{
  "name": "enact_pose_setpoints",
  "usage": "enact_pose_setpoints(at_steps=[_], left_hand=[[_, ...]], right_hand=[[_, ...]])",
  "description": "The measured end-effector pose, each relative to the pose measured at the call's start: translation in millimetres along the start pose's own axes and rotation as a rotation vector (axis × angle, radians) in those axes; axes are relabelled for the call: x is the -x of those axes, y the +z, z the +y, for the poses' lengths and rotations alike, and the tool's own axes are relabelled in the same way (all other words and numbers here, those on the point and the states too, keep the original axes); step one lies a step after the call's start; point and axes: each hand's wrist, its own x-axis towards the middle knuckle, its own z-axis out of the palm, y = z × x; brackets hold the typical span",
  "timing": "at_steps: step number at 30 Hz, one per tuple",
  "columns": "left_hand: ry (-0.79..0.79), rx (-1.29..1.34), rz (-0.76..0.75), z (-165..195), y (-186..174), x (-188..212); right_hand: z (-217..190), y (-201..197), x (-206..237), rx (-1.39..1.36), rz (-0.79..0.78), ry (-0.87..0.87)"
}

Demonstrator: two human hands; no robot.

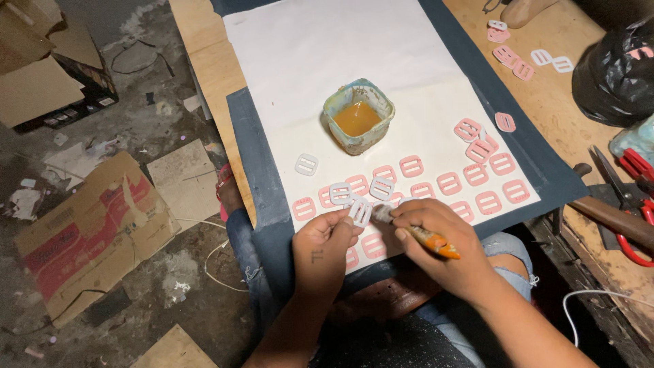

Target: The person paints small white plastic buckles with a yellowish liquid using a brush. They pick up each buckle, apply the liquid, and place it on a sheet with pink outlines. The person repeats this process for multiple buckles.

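Observation:
My left hand (323,245) pinches a small white slider buckle (360,211) just above the white paper sheet (306,54). An orange-handled brush (426,238) is gripped in my right hand (443,242), its tip touching that buckle. Two more white buckles (381,187) lie just beyond my fingers, and another white buckle (306,164) sits apart to the left. Several pink buckles (477,180) lie in rows across the paper. A square tub of amber glue (358,117) stands in the middle of the sheet.
The paper rests on a dark cloth (252,157) over a wooden board (204,61). More pink buckles (514,60), a black bag (616,75) and red-handled scissors (637,204) lie to the right. Cardboard pieces (95,232) litter the floor on the left.

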Motion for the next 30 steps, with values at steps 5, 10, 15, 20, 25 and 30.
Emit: enact_pose_setpoints(at_steps=[5,10,15,20,25,30], left_hand=[[0.008,-0.052,0.009,-3.6,-3.1,-1.9],[0.029,0.014,0.018,-5.3,-4.0,-1.3],[0.036,-0.124,-0.002,1.7,-14.9,-4.3],[0.301,-0.414,0.253,12.7,-37.4,-19.6],[0.679,-0.884,0.315,15.4,-52.9,-36.2],[0.784,-1.022,0.338,9.1,-54.6,-43.8]], right_hand=[[5.3,4.4,5.3,-0.069,0.085,0.096],[12.2,13.9,13.4,-0.141,0.009,0.007],[30.3,3.1,6.6,-0.236,0.184,0.329],[54.0,-36.0,-0.1,-0.089,0.340,0.255],[97.2,-87.1,-31.5,0.638,0.365,0.170],[137.5,-92.3,-62.1,0.824,0.198,0.386]])
